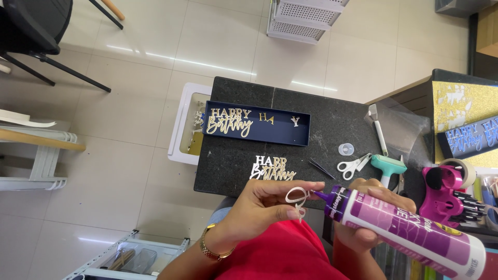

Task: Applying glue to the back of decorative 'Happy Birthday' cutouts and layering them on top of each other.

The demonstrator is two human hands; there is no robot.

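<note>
Pale glossy floor tiles surround a small dark speckled stone table [233,166] seen from above, with a black chair [36,26] at 10 o'clock and a white perforated rack [306,15] at 12 o'clock.

Below the table at 6 o'clock, the left hand [259,207] pinches a thin, looping white cutout letter [295,197] between thumb and fingertips, held in the air above a red lap. The right hand [368,218] wraps around a purple-and-white glue bottle [410,228], whose narrow purple nozzle touches the cutout's edge.

As I judge it, a hard squeeze could flood the slim strokes with glue and smear the fingers. The delicate letter could also bend or snap under the pinch, or a drip could land on the red fabric below.

On the table, a shallow navy tray [280,132] holds flat gold script lettering [228,123] with a shiny finish. A matching white lettering piece [271,168] lies on the stone at the centre. Towards 3 o'clock lie slim black tweezers [321,168], white-handled scissors [354,166], a small clear round lid [346,149] and a teal-headed tool [388,166]. A pink tape dispenser [446,194] sits further right.
</note>
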